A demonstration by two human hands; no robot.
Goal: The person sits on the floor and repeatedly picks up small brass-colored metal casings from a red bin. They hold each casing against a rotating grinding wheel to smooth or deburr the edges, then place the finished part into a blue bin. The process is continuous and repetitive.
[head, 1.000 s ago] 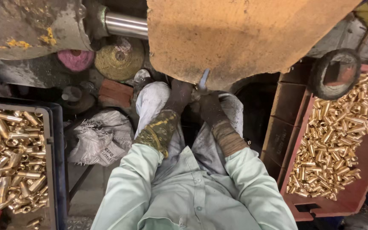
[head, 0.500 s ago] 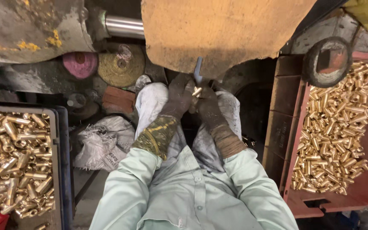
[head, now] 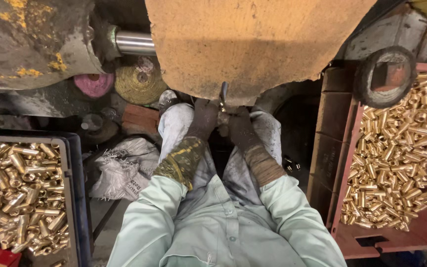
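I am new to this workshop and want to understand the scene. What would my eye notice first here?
First the big tan buffing wheel at top centre, with the left hand and right hand, both gloved, pressing a small brass piece to its lower edge. Next, the heaps of shiny brass parts: one in the dark crate at lower left, another in the red crate at right.

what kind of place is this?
Likely a small metal-polishing workshop: a large tan buffing wheel on a steel shaft, a dark crate and a red crate of small brass tubes, gloved hands at the wheel.
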